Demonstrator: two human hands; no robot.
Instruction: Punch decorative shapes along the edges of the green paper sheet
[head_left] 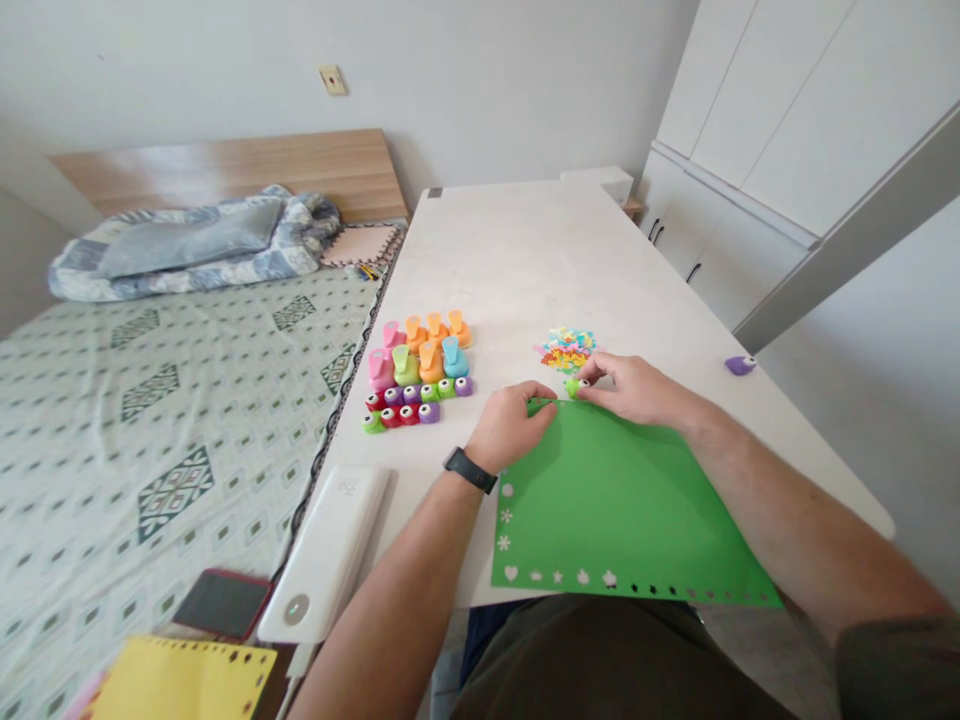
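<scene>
A green sheet of paper (pixel 622 500) lies on the white table, with small shapes cut along its left and near edges. My left hand (pixel 517 420) pinches the sheet's far left corner between thumb and fingers. At the sheet's far edge, my right hand (pixel 626 388) is closed around a small green craft punch (pixel 574 388), thumb and fingers on its sides. Just beyond the punch lies a pile of colourful paper cut-outs (pixel 568 348). Whether the paper sits inside the punch's slot is too small to tell.
Left of my hands stand rows of larger punches (pixel 430 360) and small punches (pixel 409 412). A purple punch (pixel 740 365) lies near the table's right edge. A long white device (pixel 330 555) rests at the left edge, near a yellow punched sheet (pixel 184 680) and a dark phone-like slab (pixel 223 603).
</scene>
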